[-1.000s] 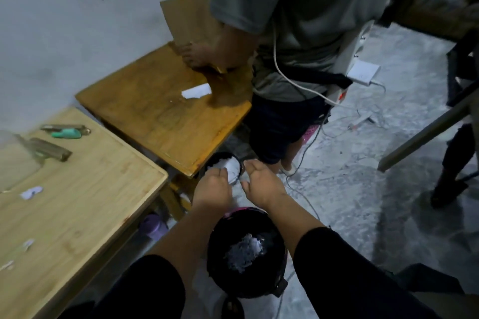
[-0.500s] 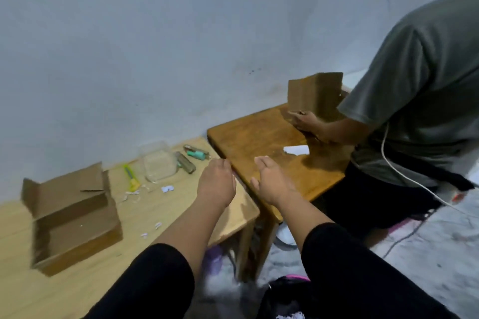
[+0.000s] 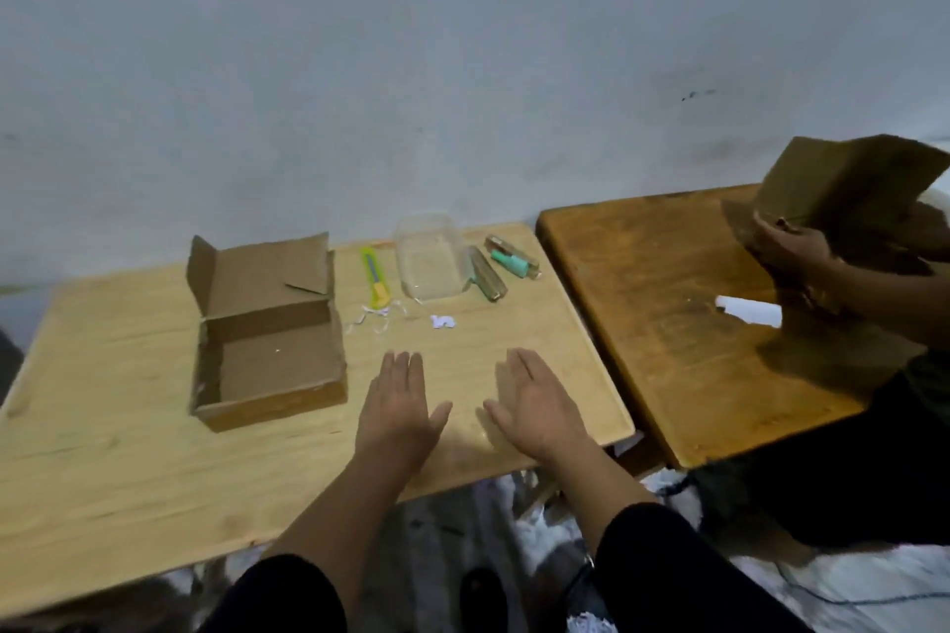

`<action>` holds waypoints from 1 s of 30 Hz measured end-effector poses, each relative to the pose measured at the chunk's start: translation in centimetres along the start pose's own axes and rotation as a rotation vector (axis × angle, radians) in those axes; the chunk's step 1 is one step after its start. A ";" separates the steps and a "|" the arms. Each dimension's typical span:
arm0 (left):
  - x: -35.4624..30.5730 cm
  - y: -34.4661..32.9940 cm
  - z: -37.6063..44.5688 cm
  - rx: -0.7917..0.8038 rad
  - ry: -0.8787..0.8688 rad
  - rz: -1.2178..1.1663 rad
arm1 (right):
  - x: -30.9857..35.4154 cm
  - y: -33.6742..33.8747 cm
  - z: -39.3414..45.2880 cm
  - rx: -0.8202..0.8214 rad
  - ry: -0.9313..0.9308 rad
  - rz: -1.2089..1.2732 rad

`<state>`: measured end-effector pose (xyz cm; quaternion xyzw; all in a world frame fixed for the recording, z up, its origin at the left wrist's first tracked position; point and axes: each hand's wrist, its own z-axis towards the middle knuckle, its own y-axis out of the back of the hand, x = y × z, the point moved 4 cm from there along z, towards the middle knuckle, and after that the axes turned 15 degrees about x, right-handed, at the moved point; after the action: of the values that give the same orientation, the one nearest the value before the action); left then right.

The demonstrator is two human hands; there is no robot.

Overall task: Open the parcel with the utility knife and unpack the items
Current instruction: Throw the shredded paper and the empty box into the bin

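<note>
Both hands, left (image 3: 396, 414) and right (image 3: 537, 409), lie flat, palms down, fingers straight.

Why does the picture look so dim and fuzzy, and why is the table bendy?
Head view: dim room light, soft shadows beside both open hands, left and right; slight blur smears the box and knife; the wide lens curves the table edges.
</note>
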<state>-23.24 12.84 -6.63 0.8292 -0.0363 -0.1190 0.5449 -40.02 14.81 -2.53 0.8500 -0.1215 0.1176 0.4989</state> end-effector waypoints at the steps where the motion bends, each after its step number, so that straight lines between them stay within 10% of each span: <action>1: 0.7 -1.3 0.1 0.002 0.021 -0.063 | -0.3 -1.2 0.7 0.021 0.017 0.002; 30: 5.6 -2.9 12.5 -0.114 0.344 -0.327 | -0.3 -4.8 17.0 -0.025 0.605 -0.199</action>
<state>-20.91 1.78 -14.86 0.8002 0.1986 -0.0643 0.5623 -37.41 2.20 -14.67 0.7781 0.1144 0.3142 0.5318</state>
